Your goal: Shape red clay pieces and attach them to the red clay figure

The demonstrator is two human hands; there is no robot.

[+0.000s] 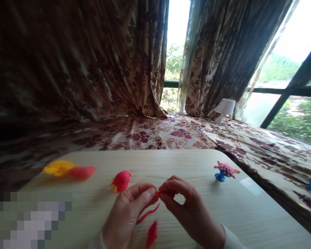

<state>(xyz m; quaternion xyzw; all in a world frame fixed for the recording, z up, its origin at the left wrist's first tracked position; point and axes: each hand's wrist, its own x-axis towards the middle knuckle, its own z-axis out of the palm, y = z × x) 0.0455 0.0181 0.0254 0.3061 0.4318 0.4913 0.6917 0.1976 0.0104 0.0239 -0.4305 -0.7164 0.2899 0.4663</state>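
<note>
My left hand and my right hand meet over the near middle of the table, fingertips pinched together. Between them is a tiny piece of orange-red modelling clay, mostly covered by the fingers. Under my left hand lies a thin red clay strip, partly hidden. Closer to me rests a flat, pointed red clay piece. Just beyond my left hand sits a round red clay figure with small yellow parts.
A red clay figure with a broad yellow part lies at the table's left. A pink and blue spiky clay figure stands at the right. Behind the pale wooden table are a floral-covered ledge, a white lamp and curtains.
</note>
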